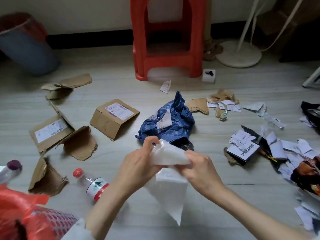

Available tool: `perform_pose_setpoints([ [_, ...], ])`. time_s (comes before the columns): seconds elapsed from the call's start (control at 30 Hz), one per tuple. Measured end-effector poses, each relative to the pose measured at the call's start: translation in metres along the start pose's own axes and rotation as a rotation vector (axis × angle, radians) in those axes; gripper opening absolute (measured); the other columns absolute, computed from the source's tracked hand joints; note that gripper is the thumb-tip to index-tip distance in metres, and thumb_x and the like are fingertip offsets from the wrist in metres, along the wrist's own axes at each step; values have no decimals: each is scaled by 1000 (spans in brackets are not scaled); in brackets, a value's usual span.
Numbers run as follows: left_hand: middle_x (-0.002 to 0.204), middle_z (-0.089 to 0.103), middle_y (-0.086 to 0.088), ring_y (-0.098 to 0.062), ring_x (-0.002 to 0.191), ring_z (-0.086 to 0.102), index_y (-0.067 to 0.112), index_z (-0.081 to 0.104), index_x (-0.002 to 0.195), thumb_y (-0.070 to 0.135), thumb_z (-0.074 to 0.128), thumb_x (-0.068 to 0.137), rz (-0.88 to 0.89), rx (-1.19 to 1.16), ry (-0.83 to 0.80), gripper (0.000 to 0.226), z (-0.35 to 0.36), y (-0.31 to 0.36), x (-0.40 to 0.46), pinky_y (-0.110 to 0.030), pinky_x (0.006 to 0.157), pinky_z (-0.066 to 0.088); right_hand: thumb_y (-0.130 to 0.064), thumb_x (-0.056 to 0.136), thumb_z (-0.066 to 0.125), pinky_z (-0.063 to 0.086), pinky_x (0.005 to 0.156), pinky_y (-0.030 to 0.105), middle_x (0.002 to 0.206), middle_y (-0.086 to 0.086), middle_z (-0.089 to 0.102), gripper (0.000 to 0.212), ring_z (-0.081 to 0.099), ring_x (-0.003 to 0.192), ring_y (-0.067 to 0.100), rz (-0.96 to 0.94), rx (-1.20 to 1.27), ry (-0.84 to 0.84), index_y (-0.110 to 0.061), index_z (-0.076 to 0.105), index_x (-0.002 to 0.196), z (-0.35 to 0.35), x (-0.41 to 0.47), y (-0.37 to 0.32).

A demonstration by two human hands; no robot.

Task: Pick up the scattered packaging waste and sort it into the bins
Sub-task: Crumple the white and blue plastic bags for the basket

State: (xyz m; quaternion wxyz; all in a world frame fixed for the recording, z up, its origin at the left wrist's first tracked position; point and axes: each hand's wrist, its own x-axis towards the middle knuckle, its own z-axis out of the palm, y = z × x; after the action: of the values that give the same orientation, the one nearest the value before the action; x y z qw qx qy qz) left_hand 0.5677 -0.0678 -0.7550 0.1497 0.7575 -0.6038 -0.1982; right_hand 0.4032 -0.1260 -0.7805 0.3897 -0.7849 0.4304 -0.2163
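Note:
Both my hands hold a white plastic bag (170, 186) above the floor. My left hand (140, 163) pinches its crumpled top, and my right hand (199, 168) grips the same bunched part from the right; the rest hangs below. Behind it lies a crumpled blue plastic bag (174, 122) with a white label. Torn cardboard pieces (114, 116) lie to the left. A clear bottle with a red cap (93, 184) lies beside my left forearm. A bin with a red liner (26, 215) stands at the lower left, and a blue bin (26, 44) at the far left.
A red plastic stool (166, 37) stands at the back centre, a white fan base (239, 53) to its right. Torn paper and printed scraps (256, 146) cover the floor at the right. A second bottle (10, 168) pokes in at the left edge.

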Motion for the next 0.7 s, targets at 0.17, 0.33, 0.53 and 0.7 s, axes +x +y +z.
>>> perform_pose_setpoints([
  [0.17, 77, 64, -15, -44, 69, 56, 21, 41, 100, -2, 40, 70, -23, 5, 216, 38, 44, 7, 3, -39, 54, 43, -23, 86, 52, 43, 73, 34, 97, 7, 68, 21, 58, 95, 33, 270, -140, 18, -25, 59, 105, 14, -4, 14],
  [0.33, 66, 60, 3, -18, 65, 56, 23, 51, 76, -4, 51, 74, -326, -304, 210, 27, 44, -11, 8, -18, 56, 44, -45, 90, 50, 23, 100, 12, 144, -18, 30, 64, 28, 130, -2, 133, 76, -234, -32, 21, 145, 26, -15, 1],
  [0.53, 73, 69, -6, -23, 66, 63, 20, 62, 77, 6, 56, 74, -485, -675, -9, 16, 35, -4, 5, -30, 58, 49, -28, 88, 52, 19, 106, 17, 148, 3, 27, 70, 26, 136, 22, -48, -153, -272, -13, 17, 147, 32, -31, 14],
  [0.7, 94, 68, -9, -12, 78, 63, 13, 63, 107, 31, 61, 86, -298, -1060, -350, 28, 18, 17, -1, -26, 71, 52, -16, 75, 48, 38, 60, 20, 76, -11, 57, 10, 55, 70, 2, 72, 41, 20, -19, 56, 80, 3, -10, 31],
])
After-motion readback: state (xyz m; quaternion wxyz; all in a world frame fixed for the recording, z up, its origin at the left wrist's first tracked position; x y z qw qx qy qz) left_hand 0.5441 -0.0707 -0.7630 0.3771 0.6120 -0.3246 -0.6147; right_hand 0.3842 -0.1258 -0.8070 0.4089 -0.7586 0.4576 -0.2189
